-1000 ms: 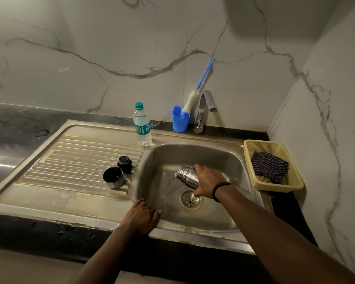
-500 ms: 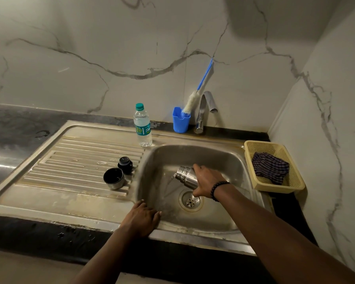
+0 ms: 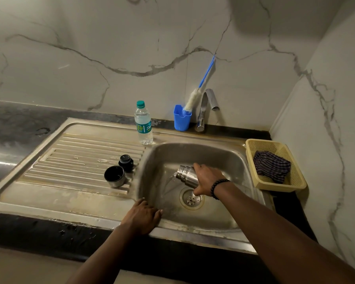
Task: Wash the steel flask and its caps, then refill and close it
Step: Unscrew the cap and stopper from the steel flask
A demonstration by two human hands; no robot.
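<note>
Low in the middle of the frame, the right hand [image 3: 208, 179] gripped the flask [image 3: 186, 175], fingers [image 3: 198, 168] curled round its body, tipping it mouth-down to the left over the sink [image 3: 193, 152] so that water ran toward the drain [image 3: 191, 199], presumably to empty it. At lower centre, the left hand [image 3: 140, 217] lay flat on the sink's front rim, fingers relaxed and holding nothing, likely for support. Left of the basin, both caps [image 3: 119, 171] sat on the drainboard [image 3: 70, 160], probably kept within reach. Further back stood a bottle [image 3: 143, 125], perhaps for the refill.
</note>
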